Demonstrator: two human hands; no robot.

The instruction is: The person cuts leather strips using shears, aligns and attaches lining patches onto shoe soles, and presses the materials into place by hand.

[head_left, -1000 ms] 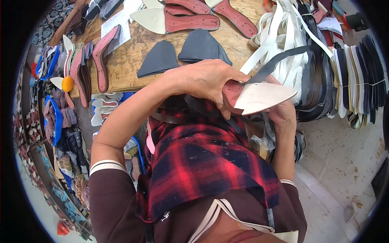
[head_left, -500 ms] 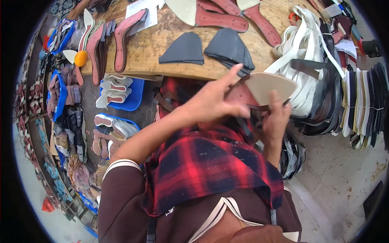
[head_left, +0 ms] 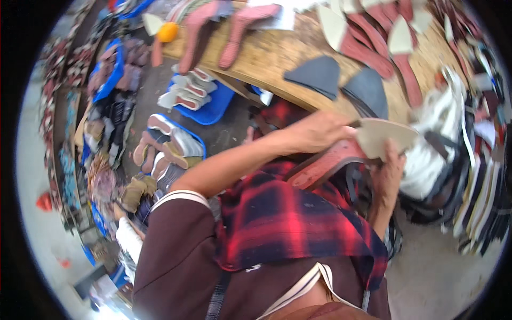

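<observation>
Over my lap, near the bench's front edge, I hold a shoe insole [head_left: 330, 164] with a red heel part and a beige pointed toe. My right hand [head_left: 388, 168] grips the toe part from its right side, fingers bent over the beige face. My left hand [head_left: 326, 132] has its fingers closed at the edge where red meets beige; its fingertips are slightly blurred. Just beyond, dark grey toe-shaped pieces lie on the bench in a left stack [head_left: 314, 76] and a right stack [head_left: 368, 90].
More red and beige insoles [head_left: 368, 48] lie on the wooden bench [head_left: 256, 58]. Blue bins [head_left: 216, 109] of insoles stand on the floor at left. White straps [head_left: 426, 165] and bundled strips [head_left: 477, 202] hang at right. Another person's white sleeve [head_left: 128, 237] shows at lower left.
My left hand, spread above the insole before, has closed on its edge. The red heel part shows more. The whole view has turned, shifting the bench right and tilting it.
</observation>
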